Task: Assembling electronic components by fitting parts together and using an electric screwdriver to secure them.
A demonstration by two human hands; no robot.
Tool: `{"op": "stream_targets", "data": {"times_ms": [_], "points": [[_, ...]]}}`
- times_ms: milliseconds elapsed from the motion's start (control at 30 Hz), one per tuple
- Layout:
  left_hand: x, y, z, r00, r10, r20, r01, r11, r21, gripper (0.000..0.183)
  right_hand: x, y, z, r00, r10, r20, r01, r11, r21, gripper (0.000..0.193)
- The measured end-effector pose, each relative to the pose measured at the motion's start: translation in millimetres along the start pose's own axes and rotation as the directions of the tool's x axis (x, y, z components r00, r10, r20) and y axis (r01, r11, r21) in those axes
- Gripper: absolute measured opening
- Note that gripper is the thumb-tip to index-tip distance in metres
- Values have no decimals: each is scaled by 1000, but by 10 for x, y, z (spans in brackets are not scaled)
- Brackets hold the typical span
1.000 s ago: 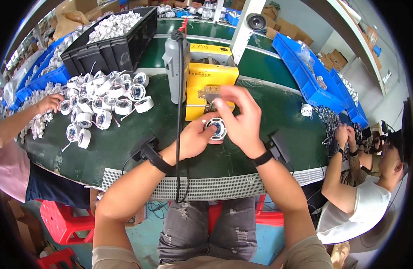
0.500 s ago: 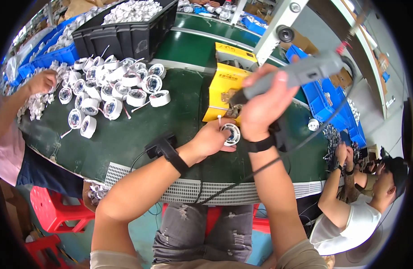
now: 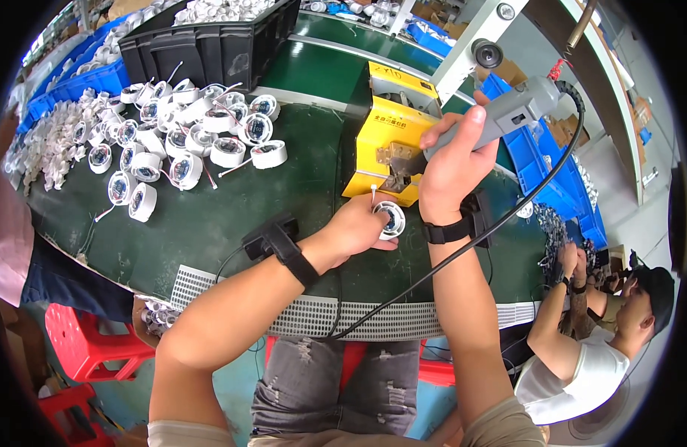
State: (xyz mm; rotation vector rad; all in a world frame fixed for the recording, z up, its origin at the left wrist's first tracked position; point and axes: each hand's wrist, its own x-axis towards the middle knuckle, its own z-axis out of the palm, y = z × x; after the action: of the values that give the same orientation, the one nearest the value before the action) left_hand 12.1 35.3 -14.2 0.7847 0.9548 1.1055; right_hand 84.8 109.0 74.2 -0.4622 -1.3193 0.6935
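My left hand (image 3: 358, 227) grips a white round housing (image 3: 390, 220) low over the green table. A small circuit board shows inside its ring, and a short cable with a white plug sticks up from it. Wrapped around a grey corded electric screwdriver (image 3: 500, 119) is my right hand (image 3: 457, 165). The screwdriver lies slanted, its dark nose pointing down and left at the front of a yellow screw feeder (image 3: 392, 123). Whether the bit touches the feeder cannot be made out. Both wrists wear black straps.
Many similar white housings (image 3: 185, 170) with cables lie heaped at left, beside small white parts (image 3: 56, 141). Behind them stands a black crate (image 3: 202, 56). Blue bins (image 3: 533, 167) line the right side. The screwdriver's cord (image 3: 462, 262) crosses my right forearm. A co-worker (image 3: 582, 357) sits at right.
The right hand and screwdriver have shifted slightly right and down, and the screwdriver's blur has gone. The left hand still holds the housing. A co-worker's hand at far left has withdrawn from the heap.
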Motion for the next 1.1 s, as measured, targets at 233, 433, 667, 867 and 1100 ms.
{"op": "stream_targets", "data": {"times_ms": [233,433,667,867,1100], "points": [[-6,3,21,1000,5,-11,-5,1000,1,35,17,30,-5,1000,16,14,-16,1000,24,37],[1,-19,-11,1000,18,4,-18,1000,-4,35,-43,-70,-43,994,59,94,-60,998,3,36],[-28,23,-8,1000,9,-19,-9,1000,24,33,-359,-254,-301,985,149,89,-152,988,25,41],[-21,26,8,1000,9,-8,-9,1000,12,31,-382,-228,-326,981,165,98,-167,986,14,42],[-34,27,11,1000,8,-20,-7,1000,27,34,-436,-186,-301,977,165,131,-170,985,24,42]]}}
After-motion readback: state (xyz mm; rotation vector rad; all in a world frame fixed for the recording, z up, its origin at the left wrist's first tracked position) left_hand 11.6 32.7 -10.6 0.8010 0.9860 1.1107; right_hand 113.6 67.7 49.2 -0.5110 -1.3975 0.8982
